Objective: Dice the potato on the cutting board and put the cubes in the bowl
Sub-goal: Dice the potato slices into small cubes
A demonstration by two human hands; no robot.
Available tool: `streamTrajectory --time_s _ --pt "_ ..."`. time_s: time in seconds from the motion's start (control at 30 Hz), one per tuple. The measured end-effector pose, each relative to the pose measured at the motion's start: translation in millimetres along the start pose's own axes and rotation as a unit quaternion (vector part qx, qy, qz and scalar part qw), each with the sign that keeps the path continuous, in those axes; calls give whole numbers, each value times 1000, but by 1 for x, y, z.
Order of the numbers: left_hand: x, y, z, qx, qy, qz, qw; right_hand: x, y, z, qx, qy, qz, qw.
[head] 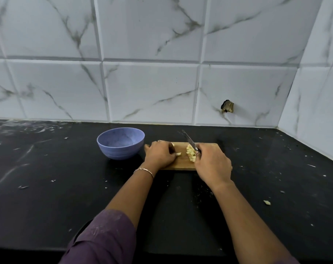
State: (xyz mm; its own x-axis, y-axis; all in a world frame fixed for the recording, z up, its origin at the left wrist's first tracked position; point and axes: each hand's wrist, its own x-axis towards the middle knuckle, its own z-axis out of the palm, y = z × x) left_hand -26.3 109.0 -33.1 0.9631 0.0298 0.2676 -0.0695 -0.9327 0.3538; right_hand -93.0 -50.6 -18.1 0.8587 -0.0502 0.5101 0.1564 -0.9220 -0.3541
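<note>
On the black surface lies a wooden cutting board. The left hand rests on it, its curled fingers pinching a small potato piece. The right hand grips a knife, blade angled away over a heap of potato cubes. A blue bowl stands just left of the board.

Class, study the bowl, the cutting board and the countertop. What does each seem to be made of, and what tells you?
Bowl: probably plastic or a fibre composite, matte lilac-blue with faint speckling and ridged rings low on its wall. Cutting board: wood or bamboo, light brown, dull unvarnished look. Countertop: likely polished black stone, slightly glossy with pale streaks; could be a laminate.
</note>
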Motion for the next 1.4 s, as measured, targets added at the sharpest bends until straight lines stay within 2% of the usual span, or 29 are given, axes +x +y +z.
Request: streamTrajectory --time_s 0.2,0.4,0.73,1.1,1.4 --pt "-27 1 -2 -15 28 -27 999 -19 -5 -5 -30 -6 -6 1000" --pt "-44 6 2 -13 60 -54 997 -46 -8 -10 7 -18 8 1000" --pt "-40 12 8 -8 60 -79 995 -76 -4 -14 45 -50 13 998" --pt "-39 7 14 -83 64 -84 991 -83 -6 -13 48 -42 4 998" --pt "-36 6 14 -98 51 -89 990 -82 -16 -8 -18 -73 -23 997"
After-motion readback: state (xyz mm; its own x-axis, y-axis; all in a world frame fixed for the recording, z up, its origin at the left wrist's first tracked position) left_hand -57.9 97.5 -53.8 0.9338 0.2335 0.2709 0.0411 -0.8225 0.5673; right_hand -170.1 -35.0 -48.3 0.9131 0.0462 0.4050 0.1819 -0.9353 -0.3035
